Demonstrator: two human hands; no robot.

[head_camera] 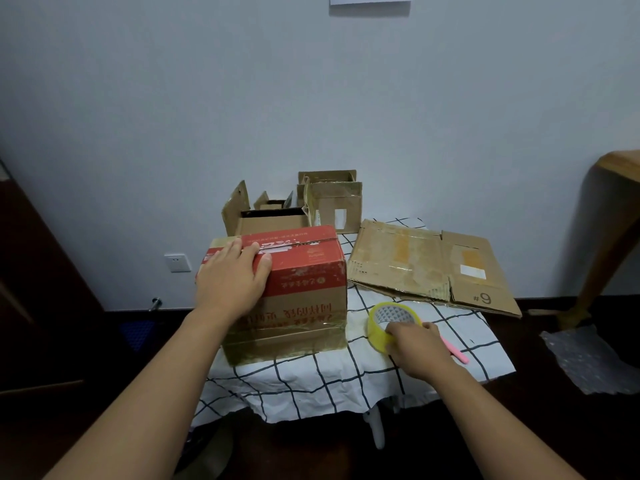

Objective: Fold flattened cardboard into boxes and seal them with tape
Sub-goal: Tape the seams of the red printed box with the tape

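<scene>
the left hand [232,279] lies flat and open on top of the red and brown cardboard box [298,292], with its fingers spread over the near top edge and pressing down. the right hand [417,348] is curled round the near side of the yellow roll of clear tape [393,323] and holds it where it rests on the white cloth with black lines [311,379].

the red and brown box sits on the left part of the cloth, close to the person. its top flaps are down and meet in the middle, and old shiny tape runs round its lower part. the tape roll is just beside the box, on its right. a thin pink tool [457,353] lies on the cloth, partly under the right hand. i cannot tell what kind of tool it is.

a flat brown cardboard sheet marked #9 [433,268] lies at the far right of the cloth, not yet folded. two open brown boxes [277,220] stand at the back by the wall, one low and one taller.

i think the step now is getting ready to seal the top of the red box. the flaps are held shut and the tape is in hand. next, the roll needs to come up to the top, its loose end found and stuck down along the gap, while the left hand keeps the flaps from popping up.
</scene>
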